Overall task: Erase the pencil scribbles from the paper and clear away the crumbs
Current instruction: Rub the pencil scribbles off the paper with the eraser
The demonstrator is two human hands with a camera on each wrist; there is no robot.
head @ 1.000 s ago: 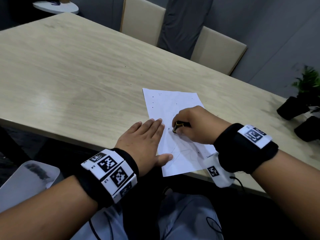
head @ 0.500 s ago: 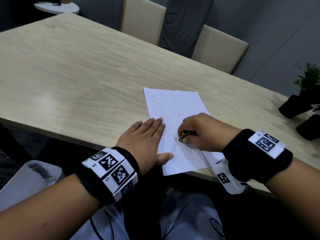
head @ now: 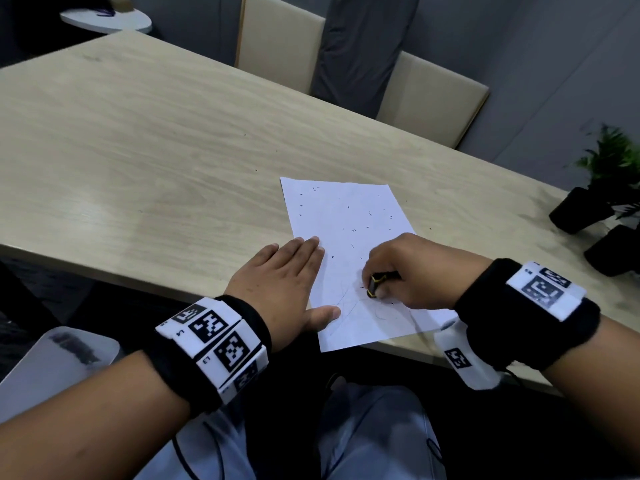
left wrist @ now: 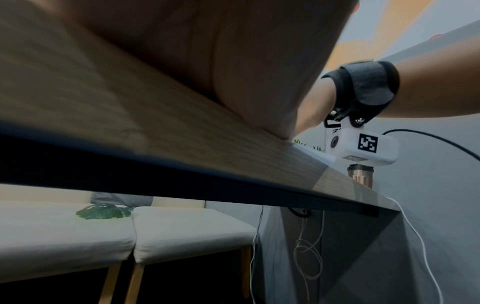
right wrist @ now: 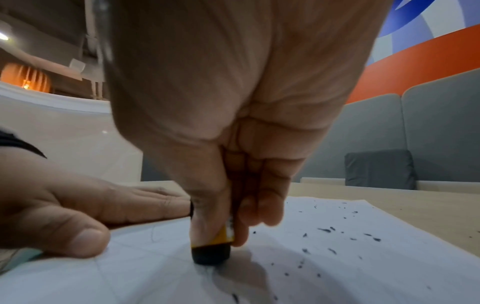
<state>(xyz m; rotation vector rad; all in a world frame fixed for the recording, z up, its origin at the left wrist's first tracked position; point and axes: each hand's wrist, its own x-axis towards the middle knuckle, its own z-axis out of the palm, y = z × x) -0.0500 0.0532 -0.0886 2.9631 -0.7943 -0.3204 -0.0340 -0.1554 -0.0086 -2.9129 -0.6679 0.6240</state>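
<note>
The thin, easily creased paper (head: 346, 244) lay at the tabletop (head: 138, 150) near edge, pinned by the flat, straight-fingered left hand (head: 280, 275), while the right hand (head: 408, 271) pinched the small, firm eraser (head: 374, 284) by its yellow sleeve.

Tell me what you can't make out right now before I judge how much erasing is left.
- Pencil scribbles, head view: faint; the right hand hides part of them.
- Eraser, right wrist view: only its black tip and yellow band show; fingers cover the rest.
- Paper under the left hand: covered.
- Left wrist view: palm and table edge block the paper.
- Crumbs: too small to count.
</note>
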